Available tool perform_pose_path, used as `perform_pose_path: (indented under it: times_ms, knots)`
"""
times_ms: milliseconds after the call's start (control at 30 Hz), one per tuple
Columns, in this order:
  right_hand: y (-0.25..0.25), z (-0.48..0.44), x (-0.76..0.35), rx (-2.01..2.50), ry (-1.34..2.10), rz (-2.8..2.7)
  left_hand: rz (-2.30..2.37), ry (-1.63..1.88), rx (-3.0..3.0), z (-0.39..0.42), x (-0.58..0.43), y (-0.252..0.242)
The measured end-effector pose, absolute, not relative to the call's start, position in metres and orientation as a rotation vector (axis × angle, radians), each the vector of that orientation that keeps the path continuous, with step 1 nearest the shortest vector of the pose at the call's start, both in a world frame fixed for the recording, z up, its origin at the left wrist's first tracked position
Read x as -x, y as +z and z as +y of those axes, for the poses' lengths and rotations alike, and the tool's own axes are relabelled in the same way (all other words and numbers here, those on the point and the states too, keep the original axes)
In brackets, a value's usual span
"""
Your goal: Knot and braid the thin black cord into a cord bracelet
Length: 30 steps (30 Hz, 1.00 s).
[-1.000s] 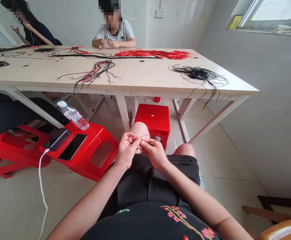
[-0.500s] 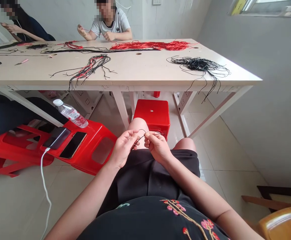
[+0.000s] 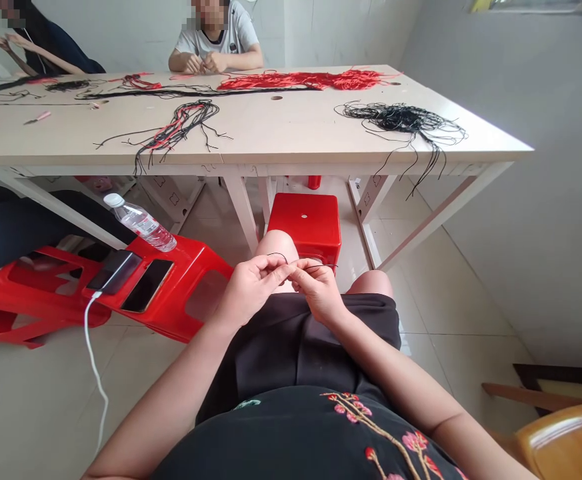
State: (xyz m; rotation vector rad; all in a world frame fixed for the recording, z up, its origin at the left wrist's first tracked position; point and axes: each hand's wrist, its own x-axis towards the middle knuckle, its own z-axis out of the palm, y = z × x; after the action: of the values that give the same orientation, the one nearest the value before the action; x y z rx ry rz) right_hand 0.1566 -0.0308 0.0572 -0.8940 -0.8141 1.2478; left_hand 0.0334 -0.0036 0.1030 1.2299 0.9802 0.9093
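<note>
Okay, so from where I'm standing, the left hand (image 3: 251, 290) and right hand (image 3: 318, 290) are held up close together over the lap, each pinched into a tight little grip, and the fingertips (image 3: 287, 268) of the two hands nearly touch. Neither grip is open at all. Between them they've got a thin black cord (image 3: 277, 254) lying mostly side to side. A small loop arcs up on the far side of the left hand's fingers and a short tail runs off right, past the right hand's fingertips, so the loop sits nearer the left hand and the tail nearer the right. Can't tell exactly how the cord passes through the pinch, since the fingers hide it.

Right under the hands are black shorts (image 3: 295, 347), with a bare left knee (image 3: 275, 247) just beyond, and past that a red plastic stool (image 3: 305, 227) under the counter (image 3: 271, 130). There's open air on both sides of the hands. Off to the left, a tipped-over red stool (image 3: 191, 300) carries two phones (image 3: 148, 285), a white charging cable (image 3: 91, 347) and a water bottle (image 3: 141, 223). To the right it's just floor tile (image 3: 451, 333). Up on the counter lie loose bundles of black cord (image 3: 405, 119).
</note>
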Motion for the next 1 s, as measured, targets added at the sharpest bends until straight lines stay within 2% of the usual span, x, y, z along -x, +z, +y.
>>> perform_pose_path:
  times_ms: [300, 633, 1000]
  knots:
    - [0.049, -0.031, -0.156, 0.932, 1.100, -1.038, 0.988, 0.909, -1.066, -0.001, -0.031, 0.088]
    - [0.050, -0.033, -0.154, 0.876, 1.246, -0.985, 0.848, 0.836, -1.039, 0.013, -0.019, 0.065]
    - [0.023, -0.020, -0.146, 1.079, 1.023, -1.028, 1.263, 1.234, -1.895, 0.009, -0.033, 0.044]
